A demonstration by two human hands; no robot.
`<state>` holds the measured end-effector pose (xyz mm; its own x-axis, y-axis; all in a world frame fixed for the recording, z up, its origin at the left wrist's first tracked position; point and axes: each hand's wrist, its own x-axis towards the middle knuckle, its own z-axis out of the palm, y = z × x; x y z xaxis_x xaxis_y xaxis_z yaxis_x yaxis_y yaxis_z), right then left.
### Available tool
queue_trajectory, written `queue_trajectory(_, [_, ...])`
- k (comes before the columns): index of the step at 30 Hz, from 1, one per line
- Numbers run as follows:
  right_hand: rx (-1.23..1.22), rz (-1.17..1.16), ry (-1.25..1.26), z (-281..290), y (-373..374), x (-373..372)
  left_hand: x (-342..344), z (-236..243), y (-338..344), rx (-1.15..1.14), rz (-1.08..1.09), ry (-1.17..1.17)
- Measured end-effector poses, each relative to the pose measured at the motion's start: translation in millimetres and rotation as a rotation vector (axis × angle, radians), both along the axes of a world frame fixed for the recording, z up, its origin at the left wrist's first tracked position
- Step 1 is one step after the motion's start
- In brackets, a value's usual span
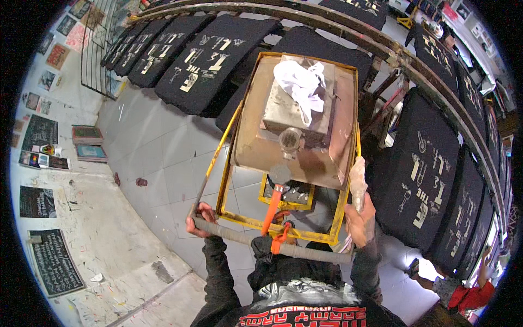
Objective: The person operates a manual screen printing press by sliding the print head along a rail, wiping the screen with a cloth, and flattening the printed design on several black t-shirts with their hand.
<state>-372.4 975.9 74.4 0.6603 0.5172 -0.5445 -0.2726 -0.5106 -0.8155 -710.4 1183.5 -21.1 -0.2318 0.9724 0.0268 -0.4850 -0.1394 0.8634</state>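
In front of me stands a yellow-framed wheeled heater unit (pixel 239 141), with a broad, dull metal hood and a box on top. A crumpled white cloth (pixel 299 87) lies on the box. My left hand (pixel 202 219) is closed round the left end of a grey wrapped handlebar (pixel 231 231). On the right side, my right hand (pixel 360 220) closes on the lower end of a pale wrapped grip (pixel 358 182); part of its fingers is hidden. Between my hands, an orange strap (pixel 272 210) runs to the bar, near a dark bundle (pixel 262 248).
Black printed T-shirts (pixel 204 60) lie on slanted boards to the far left, and more T-shirts (pixel 419 169) on the right. A long rail (pixel 348 30) curves above them. Books (pixel 90 144) sit by the left wall. A person in red (pixel 471 297) is at lower right.
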Motion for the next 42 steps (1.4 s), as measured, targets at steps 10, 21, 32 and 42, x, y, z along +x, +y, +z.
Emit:
queue_trajectory(10, [0.167, -0.097, -0.031, -14, 41, 5, 26, 18, 67, 0.093, -0.224, 0.192])
queue_trajectory(21, [0.041, -0.06, -0.103, -10, 77, 43, 70, 15, 100, 0.036, -0.221, 0.241])
queue_trajectory(32, [-0.024, -0.133, 0.021, -9, 100, 36, 78, 11, 146, 0.082, -0.182, 0.23])
queue_trajectory(42, [0.045, -0.185, 0.01, 2, 133, 52, 103, 13, 179, 0.073, -0.246, 0.221])
